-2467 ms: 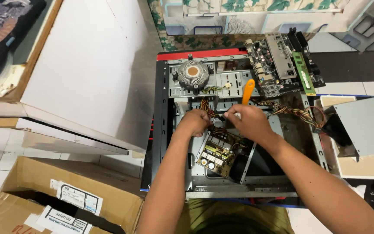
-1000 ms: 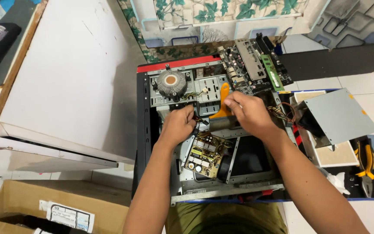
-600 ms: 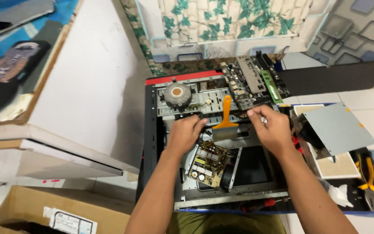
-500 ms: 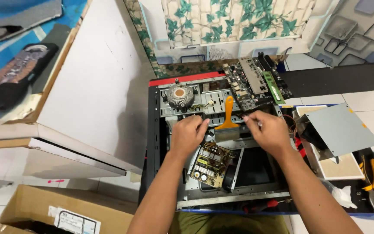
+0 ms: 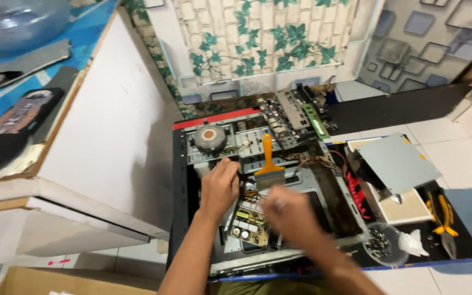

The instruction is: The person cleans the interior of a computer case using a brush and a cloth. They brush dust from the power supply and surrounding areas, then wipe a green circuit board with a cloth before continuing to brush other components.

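An open black computer case [image 5: 180, 180] lies on the floor in front of me. My left hand [image 5: 219, 187] rests inside it with bent fingers, beside a bundle of yellow wires [image 5: 250, 193]; a grip does not show. My right hand [image 5: 289, 217] is blurred, fist-like, over the case's middle and next to a small circuit board [image 5: 248, 224]. A brush with an orange handle [image 5: 268, 155] lies free on the parts just beyond both hands. A round cooler fan [image 5: 210, 136] sits at the case's far left.
A loose motherboard [image 5: 290, 112] with a green memory stick [image 5: 314, 120] leans behind the case. To the right lie a grey metal plate [image 5: 397, 161], yellow-handled pliers [image 5: 441, 217], a clear bowl of screws [image 5: 381, 244] and a white tissue [image 5: 414, 243]. A white panel [image 5: 110, 125] stands left.
My right hand has let go of the orange brush and pulled back toward me; the brush now lies on the parts. My left hand stays in place. The camera tilted up.
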